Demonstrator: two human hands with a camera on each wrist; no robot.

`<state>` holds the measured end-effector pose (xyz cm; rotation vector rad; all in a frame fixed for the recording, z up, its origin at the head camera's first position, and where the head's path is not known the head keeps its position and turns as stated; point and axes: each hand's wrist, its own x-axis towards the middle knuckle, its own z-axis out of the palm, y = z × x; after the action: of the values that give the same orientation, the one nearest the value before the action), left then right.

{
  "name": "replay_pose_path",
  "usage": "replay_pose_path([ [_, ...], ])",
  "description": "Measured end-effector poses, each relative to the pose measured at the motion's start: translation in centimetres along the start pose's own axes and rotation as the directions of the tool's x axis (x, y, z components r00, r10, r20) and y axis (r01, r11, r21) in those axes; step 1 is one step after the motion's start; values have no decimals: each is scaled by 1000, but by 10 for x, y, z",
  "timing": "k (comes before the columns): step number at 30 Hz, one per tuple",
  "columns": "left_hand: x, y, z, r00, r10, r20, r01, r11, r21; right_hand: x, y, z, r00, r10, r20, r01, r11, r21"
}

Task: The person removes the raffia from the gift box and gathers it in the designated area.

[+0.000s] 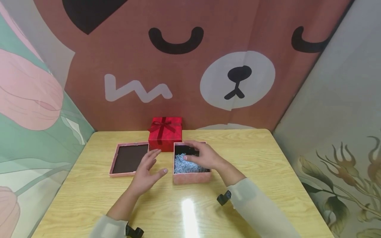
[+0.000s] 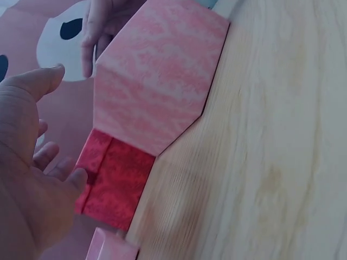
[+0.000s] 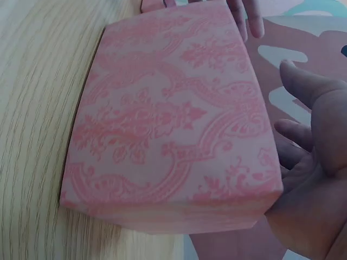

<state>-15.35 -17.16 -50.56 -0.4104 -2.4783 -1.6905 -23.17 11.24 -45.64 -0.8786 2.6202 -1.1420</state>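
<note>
A pink patterned box (image 1: 191,178) stands lidless on the table, with blue shredded paper (image 1: 187,165) covering part of its dark inside. My right hand (image 1: 206,157) hovers over the box's right side, its fingers loosely bent and spread above the opening. In the right wrist view the thumb (image 3: 303,81) stands apart from the other fingers, with nothing between them. My left hand (image 1: 146,175) is held in the air left of the box, fingers spread and nothing in it. It overlaps the right edge of the pink lid (image 1: 131,160), which lies with its dark inside up.
Behind the pink box and lid stands a red gift box (image 1: 165,134) with a dark red ribbon bow. The wooden table (image 1: 244,148) meets a curtain (image 1: 128,59) printed with a bear's face at the back. Patterned hangings flank both sides.
</note>
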Motion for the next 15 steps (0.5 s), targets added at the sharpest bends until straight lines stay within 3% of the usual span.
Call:
replay_pose_path([
  [7,5,1,17,998,46,52,-42,996,-77,-2,4,-1,995,-34,91,48,987,-154],
  [15,11,-3,35,992,64,109,-60,997,-43,-1,4,1,983,-7,186,58,960,-273],
])
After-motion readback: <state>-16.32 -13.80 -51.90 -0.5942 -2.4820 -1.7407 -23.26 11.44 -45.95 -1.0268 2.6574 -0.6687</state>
